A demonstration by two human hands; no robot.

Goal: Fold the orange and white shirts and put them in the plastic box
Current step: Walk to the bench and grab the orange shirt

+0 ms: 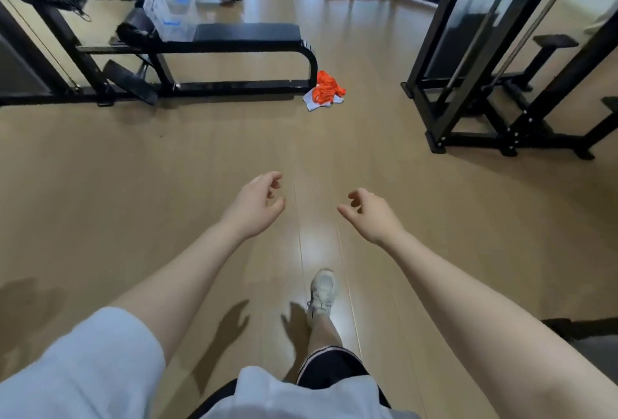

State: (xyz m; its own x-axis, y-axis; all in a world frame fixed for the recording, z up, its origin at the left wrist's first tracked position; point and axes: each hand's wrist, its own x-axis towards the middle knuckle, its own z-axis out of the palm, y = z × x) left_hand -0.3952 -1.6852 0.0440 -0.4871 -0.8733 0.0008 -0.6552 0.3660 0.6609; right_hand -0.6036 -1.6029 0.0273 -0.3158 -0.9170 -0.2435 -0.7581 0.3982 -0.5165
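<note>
Nearest, clothing and foot: a pale sleeve (83, 361) and shirt hem sat at the bottom edge, with one light sneaker (321, 291) planted on the floor ahead.
Left hand (257, 204): raised over the floor, its grip loosely curled with thumb and fingers apart, holding nothing.
Right hand (371, 211): raised likewise, its grip loosely curled and holding nothing, well apart from the left.
Floor (200, 157): smooth, pale wood-look boards with a sheen and some glare; it looked hard and likely slick, so cloth would probably slide on it rather than catch.
Orange shirt (327, 87): crumpled in a heap on the floor, just beside the end of the bench frame, well ahead of both hands.
White shirt (312, 102): bunched under and beside the orange one, the two touching; only part of it showed.
Handling: both looked light, limp and not fragile; a pinch at the shoulders or collar would likely let each hang open for folding, though neither collar could be made out in the heap.
Bench (247, 32): black padded top on a black tube frame, beyond and to the left of the shirts.
Plastic box (174, 15): clear, standing on the far end of the bench, apparently open with its lid tilted up behind.
Room: black gym frames (468, 84) to the right, with more equipment along the back.
</note>
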